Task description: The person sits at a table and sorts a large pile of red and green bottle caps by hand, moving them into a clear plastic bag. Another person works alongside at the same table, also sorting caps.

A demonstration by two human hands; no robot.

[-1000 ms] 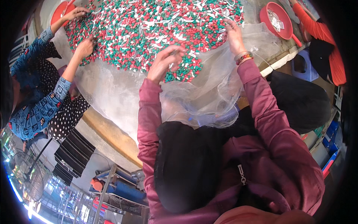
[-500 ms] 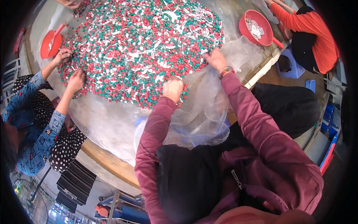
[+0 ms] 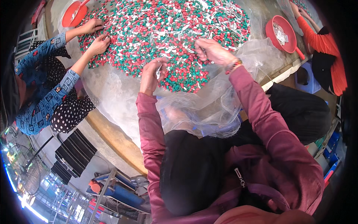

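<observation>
Heaped across the bench lie small, light red, green and white pieces; one white piece is pinched by the left hand, while the right hand is curled, its grip untellable.

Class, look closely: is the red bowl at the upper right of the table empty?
No. The red bowl holds a small heap of white pieces, beside the pile of red and green pieces.

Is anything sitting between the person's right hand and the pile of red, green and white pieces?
Nothing visible does. The right hand is directly over the near edge of the pile, fingers down among the pieces. The clear plastic bag lies nearer the body, below the wrist, not between hand and pile.
</observation>
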